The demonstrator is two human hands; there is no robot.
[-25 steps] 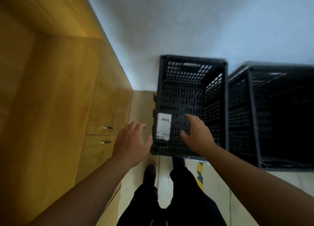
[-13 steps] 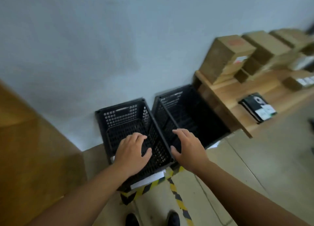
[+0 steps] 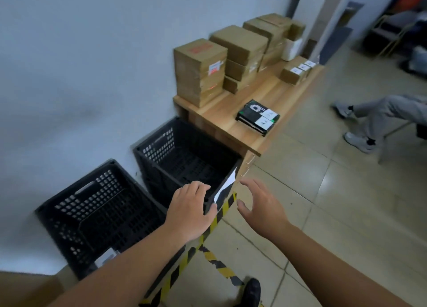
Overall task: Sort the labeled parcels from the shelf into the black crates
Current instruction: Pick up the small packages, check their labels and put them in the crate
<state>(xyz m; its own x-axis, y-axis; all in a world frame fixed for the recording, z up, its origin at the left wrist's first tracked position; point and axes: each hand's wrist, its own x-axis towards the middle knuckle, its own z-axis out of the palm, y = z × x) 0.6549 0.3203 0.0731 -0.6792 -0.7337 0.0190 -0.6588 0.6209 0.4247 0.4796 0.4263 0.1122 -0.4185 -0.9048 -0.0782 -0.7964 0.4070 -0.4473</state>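
My left hand and right hand, both spread and holding nothing, hang free for a pickup; labeled parcels sit on the shelf beside the black crates, keeping transfers short.

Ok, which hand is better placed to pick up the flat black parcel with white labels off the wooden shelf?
Right, probably. The right hand is open, empty and nearer the wooden shelf. The left hand, also open, is at the near corner of the black plastic crate, farther from the flat black parcel.
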